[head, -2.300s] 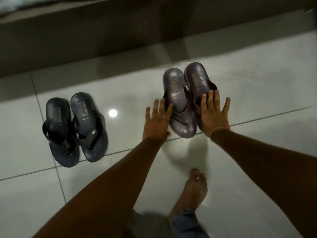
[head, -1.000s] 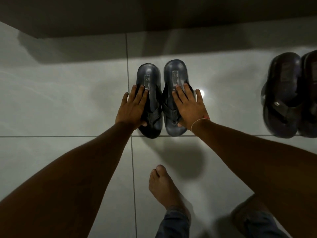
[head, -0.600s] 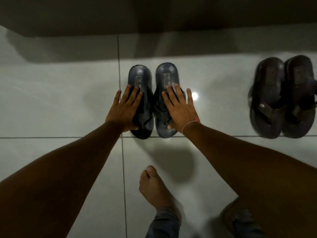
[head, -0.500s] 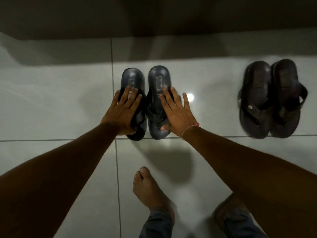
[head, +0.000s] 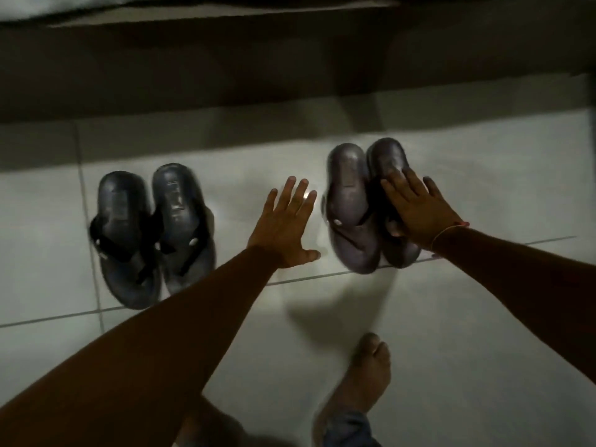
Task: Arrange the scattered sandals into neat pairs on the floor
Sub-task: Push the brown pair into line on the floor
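Pale glossy tiles make up the floor [head: 451, 333], where a bare foot [head: 364, 379] stands nearest. Beyond it, the left hand [head: 283, 227] is spread flat with fingers apart, gripping nothing, between the two pairs. The right hand [head: 416, 211] lies open, palm down, on the right sandal of the brown pair [head: 354, 221], pressing rather than clasping. The black pair [head: 151, 233] sits side by side to the left, well apart. A dark ledge [head: 290, 66] runs behind.
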